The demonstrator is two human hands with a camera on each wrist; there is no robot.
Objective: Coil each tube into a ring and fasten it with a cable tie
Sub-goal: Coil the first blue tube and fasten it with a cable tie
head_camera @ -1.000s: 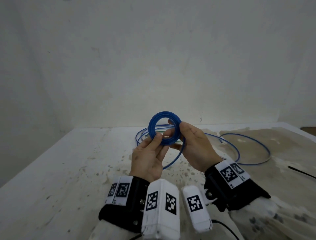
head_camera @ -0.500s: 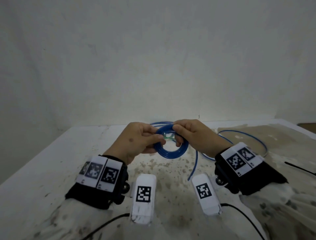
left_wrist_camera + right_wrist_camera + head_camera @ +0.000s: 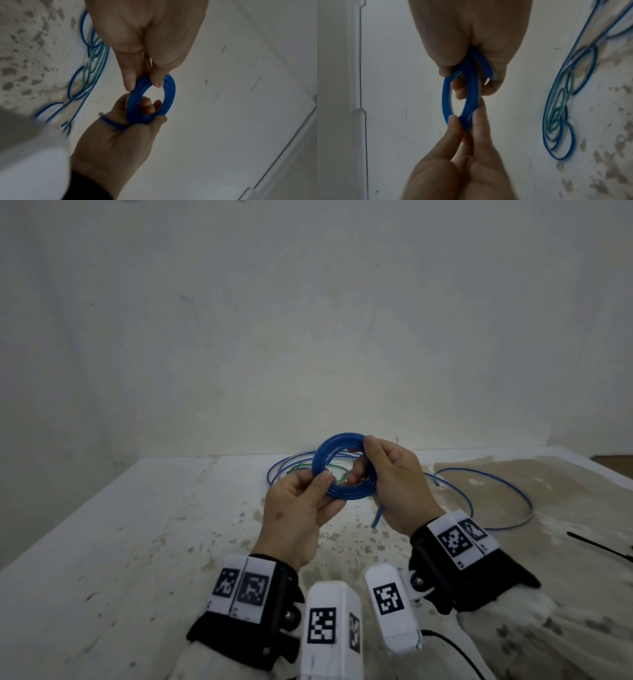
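Note:
A blue tube wound into a small ring [image 3: 342, 494] is held up above the table between both hands. My left hand [image 3: 325, 486] pinches the ring's lower left edge with thumb and fingers. My right hand [image 3: 364, 460] grips its right side, index finger over the top and thumb through the hole. The tube's short free end [image 3: 377, 516] hangs below the right palm. In the left wrist view the ring [image 3: 169, 94] sits between the left fingertips [image 3: 157, 82] and the right hand [image 3: 118, 135]. The right wrist view shows the ring [image 3: 446, 97] edge-on.
More loose blue tube [image 3: 496, 484] lies in wide loops on the stained white table [image 3: 137, 542] behind and right of the hands, with a thin green tube [image 3: 299, 469] among them. A black cable tie [image 3: 596, 546] lies at the right edge. A wall stands close behind.
Half a second ago both hands were knuckles-up, with the ring low between them. Now the left hand has turned back under it and the ring is raised, facing me.

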